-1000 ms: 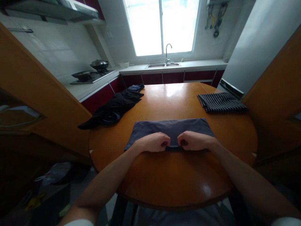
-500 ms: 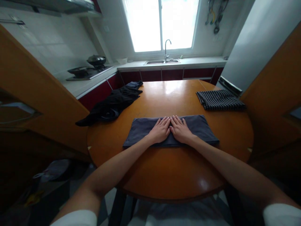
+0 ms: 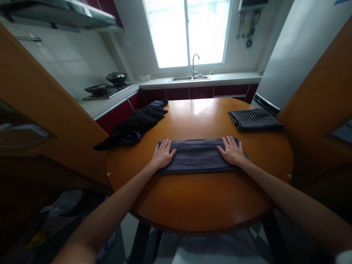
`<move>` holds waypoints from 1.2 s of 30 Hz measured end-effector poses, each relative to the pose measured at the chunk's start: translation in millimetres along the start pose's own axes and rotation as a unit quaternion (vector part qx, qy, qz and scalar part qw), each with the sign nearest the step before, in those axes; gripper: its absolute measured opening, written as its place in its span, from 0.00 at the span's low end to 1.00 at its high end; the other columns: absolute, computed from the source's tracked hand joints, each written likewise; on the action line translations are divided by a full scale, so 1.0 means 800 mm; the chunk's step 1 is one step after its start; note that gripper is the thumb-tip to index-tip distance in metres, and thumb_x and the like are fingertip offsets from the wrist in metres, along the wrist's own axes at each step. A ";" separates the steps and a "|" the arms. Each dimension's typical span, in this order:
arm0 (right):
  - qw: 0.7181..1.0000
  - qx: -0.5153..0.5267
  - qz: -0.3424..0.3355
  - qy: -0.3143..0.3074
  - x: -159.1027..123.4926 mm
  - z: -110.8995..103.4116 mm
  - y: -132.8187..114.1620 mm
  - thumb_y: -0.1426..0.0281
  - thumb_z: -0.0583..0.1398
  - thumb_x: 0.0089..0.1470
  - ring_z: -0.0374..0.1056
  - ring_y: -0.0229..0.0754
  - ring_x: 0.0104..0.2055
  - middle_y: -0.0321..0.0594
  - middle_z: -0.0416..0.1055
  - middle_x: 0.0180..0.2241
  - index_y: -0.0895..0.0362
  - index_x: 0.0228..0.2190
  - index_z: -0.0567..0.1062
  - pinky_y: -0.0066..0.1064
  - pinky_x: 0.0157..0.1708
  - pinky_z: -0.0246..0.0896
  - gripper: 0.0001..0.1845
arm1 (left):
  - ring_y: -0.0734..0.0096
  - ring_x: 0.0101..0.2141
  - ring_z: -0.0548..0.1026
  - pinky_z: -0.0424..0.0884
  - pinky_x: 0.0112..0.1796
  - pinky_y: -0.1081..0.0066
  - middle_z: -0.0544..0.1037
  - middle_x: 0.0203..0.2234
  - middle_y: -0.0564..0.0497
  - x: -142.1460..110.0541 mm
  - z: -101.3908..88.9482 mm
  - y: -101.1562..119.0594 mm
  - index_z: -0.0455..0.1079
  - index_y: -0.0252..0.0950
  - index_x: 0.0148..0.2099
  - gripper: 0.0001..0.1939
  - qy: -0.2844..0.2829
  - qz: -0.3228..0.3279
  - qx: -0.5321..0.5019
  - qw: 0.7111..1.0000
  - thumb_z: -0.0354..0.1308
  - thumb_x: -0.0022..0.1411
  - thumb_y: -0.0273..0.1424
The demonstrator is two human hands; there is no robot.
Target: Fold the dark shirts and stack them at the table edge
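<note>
Both palms down, well apart: I saw left hand (image 3: 162,155) and right hand (image 3: 232,152) flat on opposite ends of a folded grey cloth (image 3: 196,157), back from the near edge of the table (image 3: 200,201). Dark clothes (image 3: 137,123) lay along its left edge, striped cloth (image 3: 255,120) near its right.

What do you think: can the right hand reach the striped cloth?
Probably yes: the right hand rests on the grey cloth, and nothing visible blocks the way to the striped cloth.
</note>
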State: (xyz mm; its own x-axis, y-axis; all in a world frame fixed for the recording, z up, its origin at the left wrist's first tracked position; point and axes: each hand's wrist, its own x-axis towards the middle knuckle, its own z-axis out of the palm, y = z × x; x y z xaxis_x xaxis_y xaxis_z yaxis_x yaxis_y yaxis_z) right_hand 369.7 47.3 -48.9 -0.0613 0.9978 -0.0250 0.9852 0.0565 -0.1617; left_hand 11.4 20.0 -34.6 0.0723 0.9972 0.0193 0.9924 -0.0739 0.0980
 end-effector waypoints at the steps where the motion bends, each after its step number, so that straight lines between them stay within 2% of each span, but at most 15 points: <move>1: 1.000 0.001 0.013 0.003 0.000 0.001 0.010 0.46 0.40 0.66 0.31 0.52 0.75 0.50 0.37 0.73 0.63 0.71 0.48 0.58 0.69 0.27 0.45 | 0.55 0.72 0.42 0.41 0.68 0.49 0.45 0.73 0.42 -0.002 -0.001 -0.014 0.45 0.31 0.75 0.39 -0.002 -0.022 -0.001 1.000 0.36 0.73 0.50; 5: 0.999 0.011 0.037 0.013 0.000 0.006 0.032 0.46 0.41 0.65 0.33 0.53 0.75 0.52 0.38 0.73 0.62 0.71 0.48 0.57 0.69 0.31 0.45 | 0.55 0.72 0.43 0.41 0.68 0.48 0.44 0.73 0.41 -0.011 0.004 -0.056 0.42 0.28 0.75 0.39 -0.004 -0.067 -0.019 0.998 0.35 0.73 0.48; 8: 0.998 0.026 0.039 0.030 -0.002 0.009 0.034 0.46 0.42 0.65 0.35 0.54 0.74 0.53 0.40 0.73 0.63 0.71 0.49 0.55 0.69 0.32 0.44 | 0.55 0.71 0.46 0.42 0.67 0.47 0.49 0.72 0.40 -0.013 0.013 -0.076 0.47 0.30 0.74 0.36 0.019 -0.071 -0.032 0.997 0.35 0.73 0.46; 10: 0.997 0.040 0.042 0.050 -0.005 0.007 0.033 0.49 0.44 0.66 0.37 0.54 0.74 0.54 0.42 0.72 0.66 0.70 0.51 0.53 0.69 0.34 0.43 | 0.53 0.70 0.51 0.47 0.67 0.47 0.55 0.70 0.38 -0.008 0.012 -0.087 0.53 0.31 0.73 0.33 0.049 -0.067 -0.058 0.995 0.35 0.74 0.44; 13: 0.992 0.047 0.045 0.105 -0.013 -0.003 0.030 0.55 0.43 0.68 0.37 0.54 0.74 0.56 0.44 0.72 0.69 0.69 0.52 0.54 0.69 0.33 0.39 | 0.52 0.68 0.58 0.56 0.65 0.51 0.62 0.66 0.32 0.010 -0.006 -0.097 0.57 0.24 0.70 0.31 0.109 -0.060 -0.094 0.988 0.35 0.74 0.38; 15: 0.988 0.044 0.031 0.147 -0.018 -0.014 0.020 0.58 0.43 0.68 0.35 0.54 0.74 0.57 0.43 0.72 0.69 0.68 0.53 0.57 0.69 0.28 0.37 | 0.52 0.68 0.57 0.56 0.65 0.52 0.62 0.66 0.31 0.027 -0.025 -0.093 0.57 0.22 0.69 0.31 0.142 -0.042 -0.099 0.984 0.36 0.73 0.35; 17: 0.985 0.043 0.002 0.169 -0.020 -0.025 0.000 0.60 0.43 0.68 0.33 0.53 0.75 0.56 0.43 0.72 0.69 0.68 0.54 0.57 0.69 0.26 0.35 | 0.54 0.69 0.55 0.54 0.66 0.53 0.60 0.67 0.32 0.043 -0.042 -0.074 0.57 0.22 0.69 0.30 0.159 -0.011 -0.097 0.982 0.38 0.73 0.34; 20: 0.986 0.041 -0.052 0.155 -0.018 -0.039 -0.045 0.62 0.45 0.67 0.34 0.53 0.74 0.56 0.43 0.72 0.67 0.68 0.53 0.57 0.69 0.27 0.35 | 0.57 0.69 0.55 0.52 0.67 0.58 0.59 0.68 0.34 0.058 -0.048 -0.015 0.57 0.22 0.69 0.30 0.147 0.061 -0.089 0.983 0.39 0.73 0.35; 24: 0.983 0.044 -0.124 0.128 -0.006 -0.042 -0.101 0.64 0.46 0.67 0.36 0.53 0.74 0.55 0.43 0.72 0.66 0.68 0.54 0.56 0.69 0.30 0.34 | 0.56 0.69 0.55 0.52 0.66 0.58 0.59 0.68 0.34 0.056 -0.022 0.081 0.57 0.23 0.69 0.30 0.089 0.179 -0.053 0.978 0.38 0.74 0.35; 26: 0.981 0.043 -0.149 0.117 0.000 -0.034 -0.116 0.67 0.47 0.66 0.36 0.52 0.74 0.55 0.43 0.72 0.65 0.68 0.54 0.54 0.69 0.31 0.33 | 0.57 0.69 0.54 0.53 0.66 0.57 0.58 0.69 0.35 0.050 -0.003 0.114 0.57 0.25 0.70 0.29 0.069 0.204 -0.044 0.976 0.39 0.74 0.34; 28: 0.980 0.041 -0.168 0.097 0.004 -0.020 -0.120 0.69 0.47 0.65 0.37 0.52 0.74 0.55 0.44 0.72 0.66 0.68 0.55 0.53 0.69 0.31 0.33 | 0.56 0.69 0.54 0.52 0.66 0.54 0.58 0.69 0.38 0.045 0.014 0.131 0.55 0.29 0.71 0.28 0.057 0.208 -0.035 0.976 0.40 0.73 0.33; 31: 0.981 0.051 -0.177 0.058 0.007 -0.001 -0.116 0.67 0.46 0.66 0.39 0.54 0.74 0.56 0.47 0.71 0.65 0.67 0.58 0.55 0.68 0.34 0.31 | 0.57 0.70 0.53 0.49 0.67 0.53 0.57 0.70 0.40 0.042 0.029 0.135 0.53 0.32 0.72 0.29 0.049 0.209 -0.020 0.976 0.41 0.73 0.34; 36: 0.982 0.065 -0.168 0.053 0.008 0.006 -0.110 0.65 0.46 0.67 0.42 0.53 0.73 0.55 0.49 0.71 0.62 0.66 0.61 0.54 0.68 0.35 0.30 | 0.57 0.70 0.53 0.48 0.67 0.54 0.57 0.70 0.41 0.044 0.030 0.129 0.52 0.31 0.72 0.29 0.043 0.212 -0.017 0.976 0.40 0.73 0.35</move>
State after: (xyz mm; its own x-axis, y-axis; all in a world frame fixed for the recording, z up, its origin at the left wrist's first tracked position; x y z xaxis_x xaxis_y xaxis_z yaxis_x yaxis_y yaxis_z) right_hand 281.6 48.5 -39.6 -0.3563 0.9219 0.1520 0.8832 0.3854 -0.2674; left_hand 118.8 47.8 -47.5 0.4659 0.8724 0.1479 0.8712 -0.4815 0.0959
